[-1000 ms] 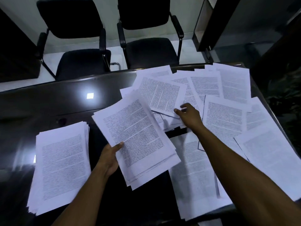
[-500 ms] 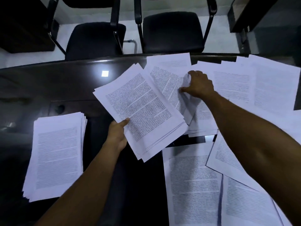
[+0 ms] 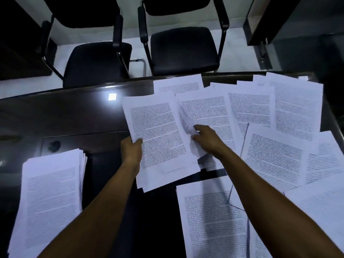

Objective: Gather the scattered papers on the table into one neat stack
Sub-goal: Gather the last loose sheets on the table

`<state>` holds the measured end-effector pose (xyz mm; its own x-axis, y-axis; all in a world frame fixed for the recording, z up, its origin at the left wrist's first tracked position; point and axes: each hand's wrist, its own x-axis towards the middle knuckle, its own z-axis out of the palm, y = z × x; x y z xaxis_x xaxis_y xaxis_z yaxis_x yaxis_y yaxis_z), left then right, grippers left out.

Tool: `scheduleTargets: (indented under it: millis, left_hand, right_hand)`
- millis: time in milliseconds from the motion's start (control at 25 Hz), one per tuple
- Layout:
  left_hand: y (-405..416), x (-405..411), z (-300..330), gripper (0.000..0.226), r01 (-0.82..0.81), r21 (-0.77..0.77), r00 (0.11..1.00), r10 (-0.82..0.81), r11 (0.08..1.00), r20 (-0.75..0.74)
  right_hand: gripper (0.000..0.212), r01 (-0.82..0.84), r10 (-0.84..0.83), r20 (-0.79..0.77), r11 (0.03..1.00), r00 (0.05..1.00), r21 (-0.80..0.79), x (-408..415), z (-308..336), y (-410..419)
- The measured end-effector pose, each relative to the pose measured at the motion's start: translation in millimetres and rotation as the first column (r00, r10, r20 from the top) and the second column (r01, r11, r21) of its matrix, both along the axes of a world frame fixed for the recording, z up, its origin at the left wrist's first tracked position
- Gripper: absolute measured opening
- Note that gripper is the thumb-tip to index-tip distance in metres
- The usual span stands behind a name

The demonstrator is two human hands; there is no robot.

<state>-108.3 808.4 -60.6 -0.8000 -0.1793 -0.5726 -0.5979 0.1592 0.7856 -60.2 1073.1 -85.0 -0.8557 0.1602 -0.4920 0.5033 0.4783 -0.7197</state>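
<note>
lying nearest the viewer, left of the held bundle point(image 3: 160, 144) and well apart from it, a thick stack point(image 3: 50, 198) of printed sheets sits on the dark table point(image 3: 61, 116) with its right edge slightly fanned. right of the bundle and nearer the viewer, a large loose sheet point(image 3: 210, 220) lies flat, partly under the right forearm, with more sheets overlapping it further right. the left hand point(image 3: 131, 150) grips the bundle's left edge, thumb on top of the printed face and the other fingers hidden beneath, so it is closed on those papers; the bundle is tilted and its lower sheets stick out unevenly at the bottom. the right hand point(image 3: 207, 139) is at the bundle's right edge, fingers curled around a single sheet point(image 3: 188, 123) whose near edge curls up between the bundle and the pages beside it; whether the grip is a pinch or a loose hook cannot be told. right of the bundle and beyond the right hand, scattered papers point(image 3: 275, 112) overlap each other across the table out to its far right corner. just beyond the bundle one page point(image 3: 178, 84) reaches the table's far edge. left of the bundle's top corner a small bright square reflection point(image 3: 112, 96) shows on the glossy surface. beyond the table stand two black chairs point(image 3: 183, 49) side by side on a pale floor.
</note>
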Motion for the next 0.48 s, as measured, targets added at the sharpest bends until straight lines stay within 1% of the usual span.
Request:
scheduleTargets:
  millis: [80, 120, 160, 240, 320, 400, 440, 480]
  left_hand:
    - [10.2, -7.1, 7.8, 0.020, 0.031, 0.064, 0.999, -0.033, 0.997, 0.033]
    - [12.3, -10.3, 9.3, 0.019, 0.028, 0.088, 0.998, -0.032, 0.996, 0.048]
    - [12.2, -12.9, 9.1, 0.018, 0.021, 0.106, 0.998, -0.027, 0.994, 0.064]
    - [7.4, -14.4, 5.7, 0.019, 0.013, 0.138, 0.997, -0.024, 0.990, 0.077]
    - [3.9, -10.9, 0.2, 0.027, 0.054, 0.124, 0.997, -0.060, 0.991, 0.047]
    - [2.3, -5.4, -0.8, 0.040, 0.071, 0.086, 0.997, -0.070, 0.994, -0.011]
    - [1.1, -2.8, 1.1, 0.049, 0.050, 0.090, 0.998, -0.048, 0.995, -0.029]
    - [-1.6, -1.4, 2.6, 0.059, 0.022, 0.126, 0.999, -0.019, 0.992, -0.028]
  right_hand:
    - [0.014, 0.109, -0.106, 0.029, 0.975, 0.994, -0.193, 13.2, 2.5, -3.2]
    - [0.012, 0.154, -0.145, 0.053, 0.949, 0.988, -0.275, 17.9, 5.9, -3.4]
    - [0.013, 0.180, -0.162, 0.081, 0.929, 0.983, -0.323, 21.8, 6.9, -2.5]
    - [0.017, 0.179, -0.142, 0.122, 0.908, 0.982, -0.379, 26.5, 7.5, -1.9]
    - [0.017, 0.164, -0.119, 0.131, 0.891, 0.984, -0.423, 30.2, 8.6, -6.2]
    - [0.016, 0.157, -0.106, 0.134, 0.873, 0.985, -0.462, 33.4, 9.1, -15.5]
    - [0.016, 0.145, -0.093, 0.131, 0.862, 0.987, -0.485, 35.3, 12.3, -21.1]
    - [0.017, 0.139, -0.081, 0.138, 0.858, 0.987, -0.494, 36.6, 14.7, -26.3]
